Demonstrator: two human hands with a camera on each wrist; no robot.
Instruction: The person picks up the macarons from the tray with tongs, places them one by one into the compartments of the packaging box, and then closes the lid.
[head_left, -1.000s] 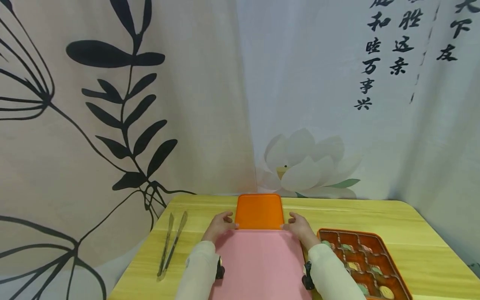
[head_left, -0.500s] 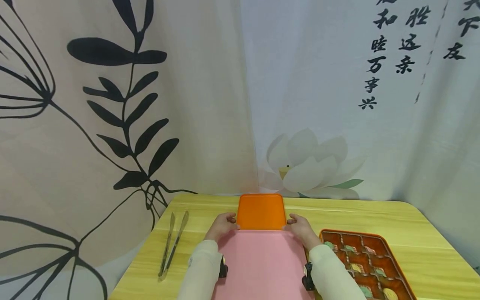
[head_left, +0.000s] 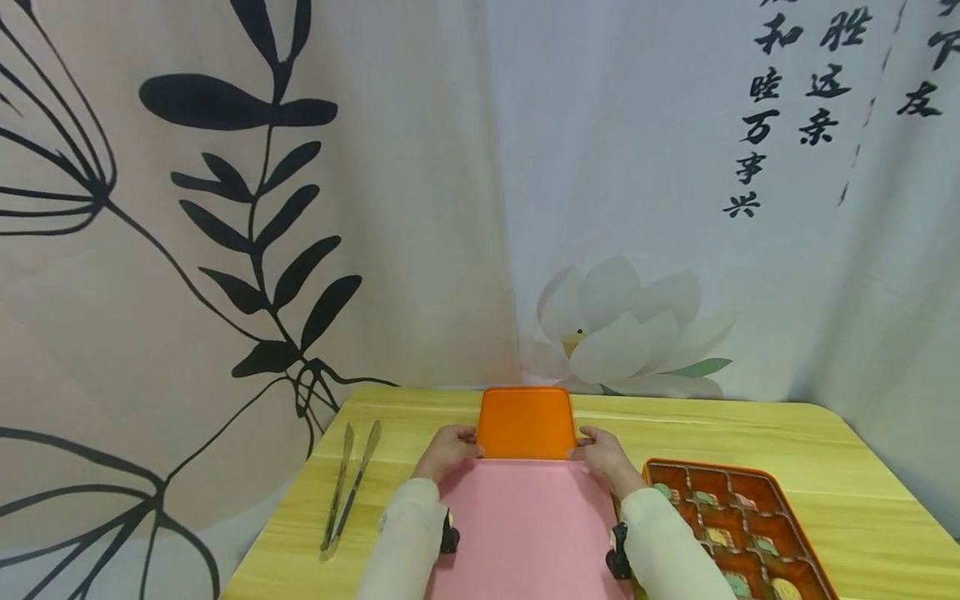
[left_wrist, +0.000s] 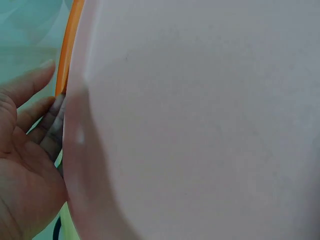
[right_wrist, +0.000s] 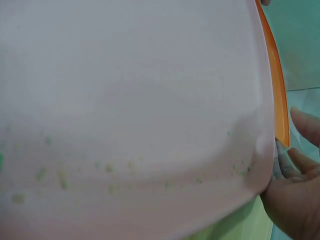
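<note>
A pink tray [head_left: 525, 525] lies lengthwise in front of me on the wooden table [head_left: 825, 450]. An orange tray [head_left: 525, 423] sticks out from under its far end. My left hand [head_left: 448, 450] holds the pink tray's far left corner and my right hand [head_left: 606, 454] its far right corner. In the left wrist view the left hand's [left_wrist: 25, 150] fingers tuck under the pink tray's [left_wrist: 200, 125] rim, beside the orange tray's edge [left_wrist: 67, 55]. The right wrist view shows the right hand [right_wrist: 295, 200] at the rim of the crumb-speckled pink tray [right_wrist: 125, 100], with the orange edge [right_wrist: 280, 100] behind.
Metal tongs [head_left: 347, 487] lie on the table to the left. A brown tray with compartments [head_left: 705, 465] holding several small pastries sits at the near right. A printed curtain [head_left: 225, 250] hangs close behind the table's far edge.
The hands keep their hold at the pink tray's far corners. The view has drifted slightly; the trays have barely moved.
</note>
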